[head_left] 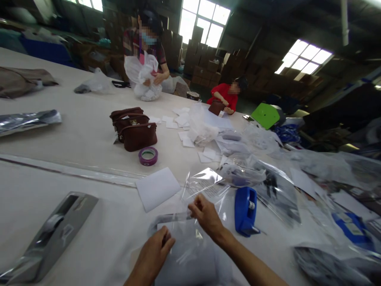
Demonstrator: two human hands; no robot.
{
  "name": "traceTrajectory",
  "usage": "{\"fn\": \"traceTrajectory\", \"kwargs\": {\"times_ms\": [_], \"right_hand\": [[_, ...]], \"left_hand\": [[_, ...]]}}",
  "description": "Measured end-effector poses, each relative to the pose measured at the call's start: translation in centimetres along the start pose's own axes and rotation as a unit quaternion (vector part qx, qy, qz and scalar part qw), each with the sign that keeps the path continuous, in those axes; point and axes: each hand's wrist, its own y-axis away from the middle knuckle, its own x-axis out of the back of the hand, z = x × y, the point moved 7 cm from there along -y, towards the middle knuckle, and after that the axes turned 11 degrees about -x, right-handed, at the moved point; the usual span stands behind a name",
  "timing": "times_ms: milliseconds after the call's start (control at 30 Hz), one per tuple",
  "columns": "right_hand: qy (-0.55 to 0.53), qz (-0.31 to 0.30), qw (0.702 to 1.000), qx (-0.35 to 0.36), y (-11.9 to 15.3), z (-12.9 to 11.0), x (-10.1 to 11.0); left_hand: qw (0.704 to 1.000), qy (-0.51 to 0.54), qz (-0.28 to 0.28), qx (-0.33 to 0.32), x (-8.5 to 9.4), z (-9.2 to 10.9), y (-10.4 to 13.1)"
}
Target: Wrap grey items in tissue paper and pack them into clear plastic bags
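My left hand point(156, 250) pinches the near left side of a clear plastic bag point(190, 254) that lies on the white table point(89, 135) in front of me. My right hand point(206, 214) grips the bag's top edge with closed fingers. Something grey and flat shows inside the bag. A blue tape dispenser point(245, 210) stands just right of my right hand. A white card point(157, 188) lies just beyond my left hand.
A grey tape dispenser point(49, 234) lies at the near left. A purple tape roll point(148, 155) and brown purses point(133, 128) sit mid-table. Loose plastic bags point(268, 174) and white cards point(181, 121) cover the right. Two people work at the far edge.
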Motion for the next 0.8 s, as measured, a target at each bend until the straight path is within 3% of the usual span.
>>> {"fn": "traceTrajectory", "kwargs": {"times_ms": [133,300,433,533,667,800], "right_hand": [[-0.024,-0.097,0.994,-0.039,0.7,4.0,-2.4],[-0.133,-0.116,0.977,-0.123,0.7,6.9,-2.7],[-0.224,-0.154,0.946,-0.178,0.2,7.8,-2.7],[-0.254,-0.191,0.923,-0.219,-0.1,8.3,-2.6],[-0.258,-0.241,0.896,-0.269,-0.6,8.3,-1.8],[-0.240,-0.228,0.904,-0.273,-2.9,7.0,0.2]], "left_hand": [[0.999,-0.034,0.015,0.003,1.0,-0.1,0.1],[0.997,-0.013,0.067,0.026,2.5,-0.3,0.6],[0.983,0.075,0.141,0.092,3.2,-2.4,1.9],[0.976,0.113,0.103,0.153,2.4,-3.5,2.4],[0.982,0.084,0.076,0.153,2.4,-3.0,1.6],[0.985,0.051,0.057,0.156,2.0,-3.3,0.7]]}}
